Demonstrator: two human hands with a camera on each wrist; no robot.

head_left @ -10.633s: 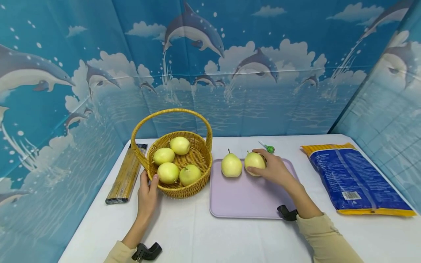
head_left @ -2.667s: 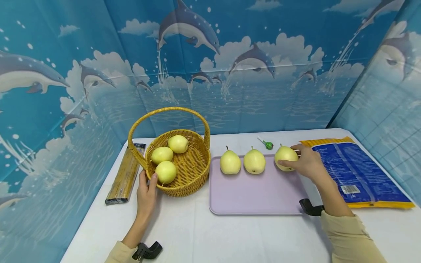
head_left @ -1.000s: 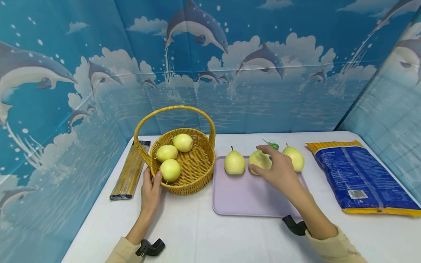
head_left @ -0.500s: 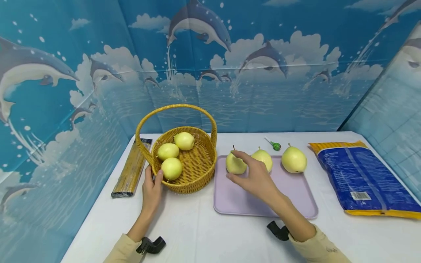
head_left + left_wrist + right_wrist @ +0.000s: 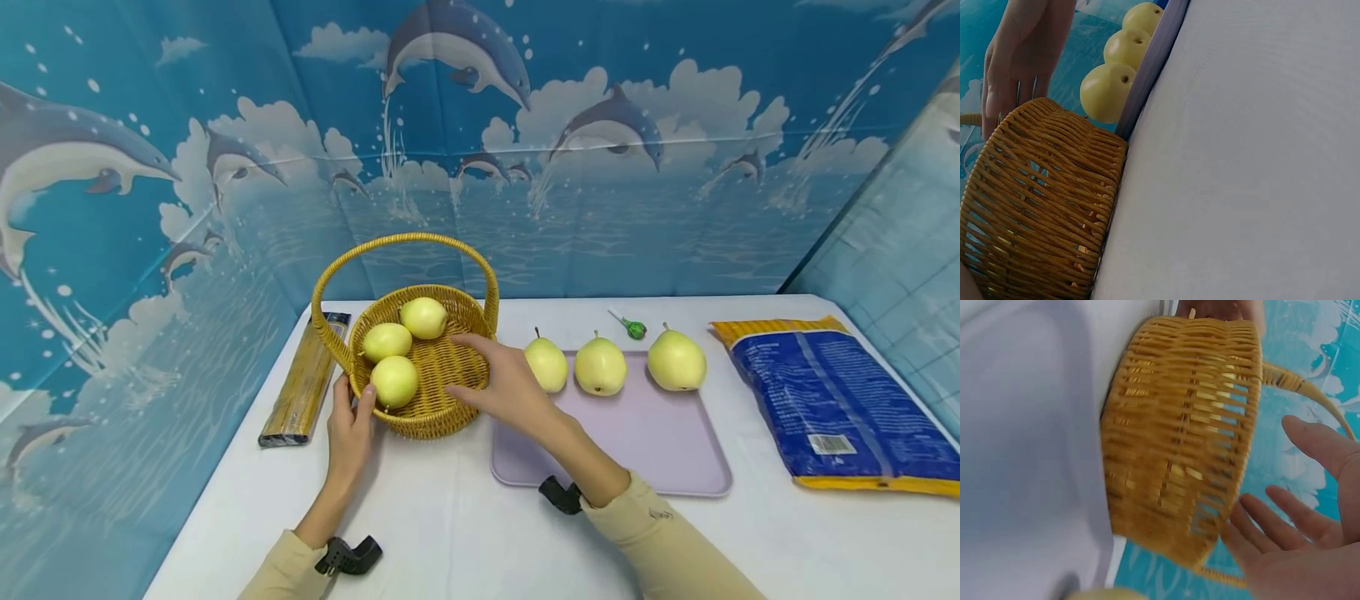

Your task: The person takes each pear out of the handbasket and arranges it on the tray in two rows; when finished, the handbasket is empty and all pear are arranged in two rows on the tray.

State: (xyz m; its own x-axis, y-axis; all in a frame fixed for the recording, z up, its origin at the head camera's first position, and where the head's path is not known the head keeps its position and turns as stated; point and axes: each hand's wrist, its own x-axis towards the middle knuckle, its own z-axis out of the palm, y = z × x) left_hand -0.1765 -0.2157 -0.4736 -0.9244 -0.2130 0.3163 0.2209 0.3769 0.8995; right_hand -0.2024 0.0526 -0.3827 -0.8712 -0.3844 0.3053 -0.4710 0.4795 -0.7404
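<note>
A wicker basket [image 5: 431, 427] with a tall handle holds three yellow-green pears [image 5: 394, 382], grouped at its left side. My left hand [image 5: 348, 437] grips its near-left rim, thumb at the edge. Over the right side of the basket hovers my right hand [image 5: 510, 383], fingers and thumb spread with nothing between them. The right wrist view shows the fingers [image 5: 1272, 528] near the woven rim. On the lilac tray [image 5: 630, 433], three more pears [image 5: 600, 367] stand in a row along the far edge, the leftmost partly hidden by my right hand.
A wrapped bundle of brown sticks or slats [image 5: 303, 387] lies left of the basket. Behind the tray is a small green-wrapped lollipop [image 5: 635, 330]. A blue and yellow bag [image 5: 832, 400] lies at the right. A dolphin-print curtain [image 5: 480, 208] hangs behind the white table.
A pear has gone from the basket to the tray's right end, where my right hand released it. That hand has since moved left over the tray to the basket. My left hand keeps its hold.
</note>
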